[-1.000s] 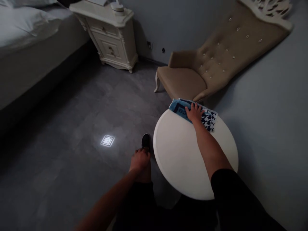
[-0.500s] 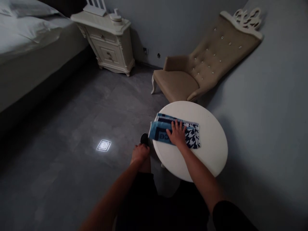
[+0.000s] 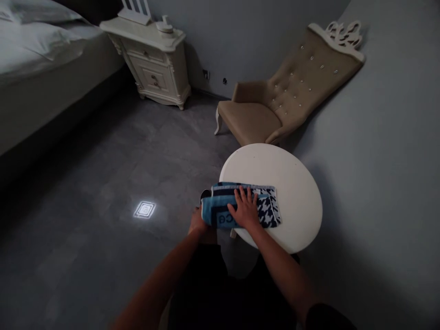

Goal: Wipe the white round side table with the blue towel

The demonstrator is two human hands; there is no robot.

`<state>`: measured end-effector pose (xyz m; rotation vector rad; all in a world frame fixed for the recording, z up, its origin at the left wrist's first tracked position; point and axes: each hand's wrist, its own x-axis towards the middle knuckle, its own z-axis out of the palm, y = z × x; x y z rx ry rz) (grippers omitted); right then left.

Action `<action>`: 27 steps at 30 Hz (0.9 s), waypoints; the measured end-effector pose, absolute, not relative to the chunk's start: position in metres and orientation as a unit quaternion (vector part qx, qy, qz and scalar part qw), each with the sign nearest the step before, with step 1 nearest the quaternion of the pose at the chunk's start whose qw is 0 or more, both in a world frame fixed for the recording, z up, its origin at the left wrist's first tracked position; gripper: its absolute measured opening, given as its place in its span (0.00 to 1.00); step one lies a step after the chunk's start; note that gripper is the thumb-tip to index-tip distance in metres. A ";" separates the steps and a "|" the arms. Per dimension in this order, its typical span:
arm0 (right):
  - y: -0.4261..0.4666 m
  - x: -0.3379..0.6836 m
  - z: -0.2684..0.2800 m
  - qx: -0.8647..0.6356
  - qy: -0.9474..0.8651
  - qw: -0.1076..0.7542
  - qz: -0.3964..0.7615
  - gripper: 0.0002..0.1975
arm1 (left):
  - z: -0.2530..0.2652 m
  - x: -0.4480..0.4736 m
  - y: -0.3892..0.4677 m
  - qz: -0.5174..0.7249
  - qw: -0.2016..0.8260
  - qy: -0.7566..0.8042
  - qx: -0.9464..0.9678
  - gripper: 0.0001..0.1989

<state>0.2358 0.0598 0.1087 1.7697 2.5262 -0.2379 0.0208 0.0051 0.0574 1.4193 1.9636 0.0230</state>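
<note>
Directly beneath the right hand (image 3: 245, 210) we find a folded blue terry-look towel (image 3: 220, 211) with dark lettering toward one end and houndstooth check at the other. The hand is laid flat, palm down, fingers extended and parted; it presses on the cloth, and we see no grip closed round it. We record the towel's long axis as running left to right, across the line of the fingers, with the lettered portion left of the hand and the check to its right. The right hand, being upon the cloth, is the nearer of the two.

Left of it, at the overhanging end of the towel, is the left hand (image 3: 197, 222), above the leg. The cloth hides its fingers from us, so we cannot tell how far open it is or whether it holds anything.

Below the right hand and extending to its right stands a round white table (image 3: 302, 206). Just beyond the left hand we note a dark shoe (image 3: 205, 195). Ahead of the right hand, past the table, is a tan button-tufted armchair (image 3: 254, 119); farther off, ahead and left, a cream nightstand (image 3: 156, 64).
</note>
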 end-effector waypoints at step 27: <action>0.254 0.160 0.125 0.574 0.813 0.037 -0.095 0.42 | 0.045 0.019 0.027 -0.021 0.299 0.792 0.531 0.26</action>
